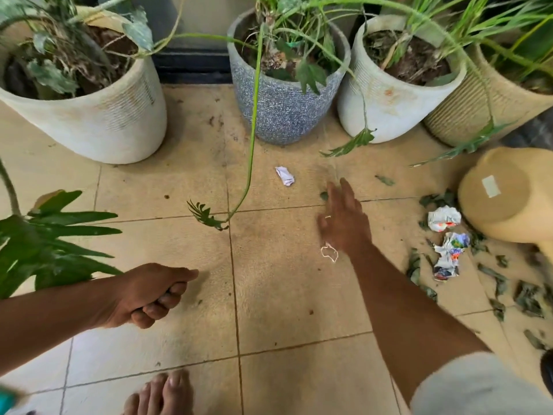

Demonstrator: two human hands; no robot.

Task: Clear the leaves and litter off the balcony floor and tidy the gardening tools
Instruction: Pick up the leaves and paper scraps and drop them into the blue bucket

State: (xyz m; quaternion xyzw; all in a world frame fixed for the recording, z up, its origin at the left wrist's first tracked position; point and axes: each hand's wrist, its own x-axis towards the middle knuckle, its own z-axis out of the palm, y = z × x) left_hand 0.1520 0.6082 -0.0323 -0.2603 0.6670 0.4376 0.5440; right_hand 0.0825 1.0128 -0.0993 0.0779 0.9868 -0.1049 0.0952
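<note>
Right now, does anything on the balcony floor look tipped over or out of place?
Yes. A tan pot lies on its side at the right, base facing the camera. Crumpled paper and dry leaves are scattered beside it, and another paper scrap lies ahead of the right hand.

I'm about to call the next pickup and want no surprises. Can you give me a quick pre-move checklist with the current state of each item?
1. Right hand free to pick: ok, fingers straight, holding nothing.
2. Nearest target in sight: ok, small leaf lies by the fingertips; paper scrap lies beyond, apart from the hand.
3. Left hand free: cannot tell, fingers curled; whether they hold anything is hidden.
4. Path clear: not ok, a trailing stem hangs to the floor left of the scrap.
5. Litter gathered: not ok, crumpled wrappers and leaves lie at right.
6. Bin: cannot tell, tan tub lies tipped, opening unseen.
</note>
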